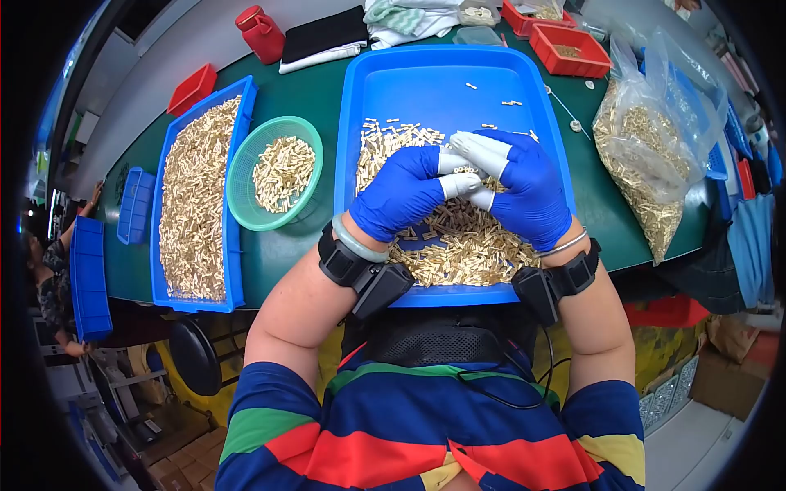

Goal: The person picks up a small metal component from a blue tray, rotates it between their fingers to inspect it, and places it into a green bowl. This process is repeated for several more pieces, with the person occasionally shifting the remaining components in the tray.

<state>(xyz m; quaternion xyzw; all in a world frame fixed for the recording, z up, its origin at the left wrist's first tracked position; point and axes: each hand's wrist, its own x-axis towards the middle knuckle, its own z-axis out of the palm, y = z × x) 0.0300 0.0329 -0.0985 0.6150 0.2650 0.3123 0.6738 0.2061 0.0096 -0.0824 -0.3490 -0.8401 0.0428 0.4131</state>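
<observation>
Over the blue tray point(350, 106), the left hand point(399, 192) and right hand point(524, 186) curl partly closed, white fingertips point(460, 185) meeting around a few small brass-coloured pieces point(465, 169). More lie loose below; a light, even pinch, kept low, should hold the bunch aligned.

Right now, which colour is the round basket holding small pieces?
The round basket is light green, seen best in the head view.

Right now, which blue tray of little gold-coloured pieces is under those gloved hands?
The wide tray, beneath the left hand and right hand, its far end mostly bare. The narrow tray stands apart, left of the green basket.
</observation>
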